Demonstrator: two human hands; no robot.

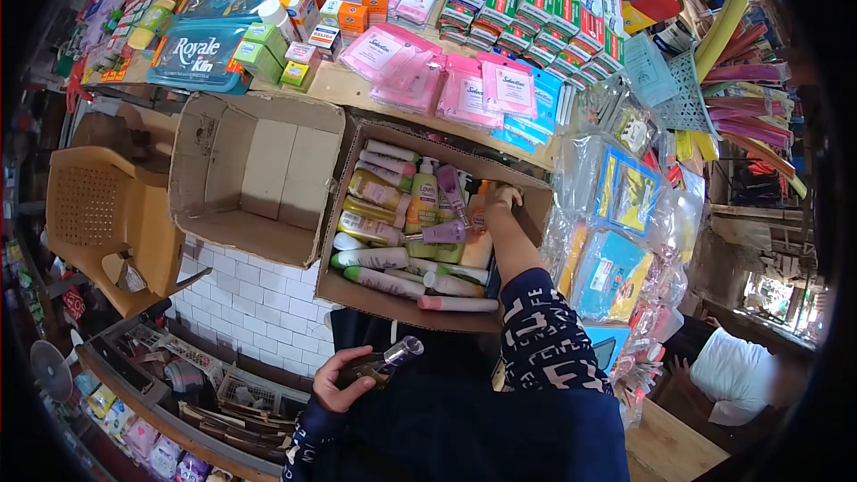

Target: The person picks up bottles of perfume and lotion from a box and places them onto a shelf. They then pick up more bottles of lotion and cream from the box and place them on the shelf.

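Low near lap: left hand (344,381) closed round small clear-capped bottle (386,360); light, rigid, slick, best gripped mid-body. Right hand (502,198) deep in carton (357,290) among tubes (393,259); grip unclear.

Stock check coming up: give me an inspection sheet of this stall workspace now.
Surface: wooden counter, crowded with packaged goods.
Job's things: open carton of tubes and bottles; small clear-capped bottle held low.
Clutter: empty cardboard box; pink sachets; Royale packs; boxed goods in rows.
Grippers: left hand grips the small bottle; right hand reaches into the carton's far corner, touching a bottle there.
Cables: nothing seen.
Surroundings: plastic chair, white tiled floor, hanging plastic-wrapped packs, another person at lower right.
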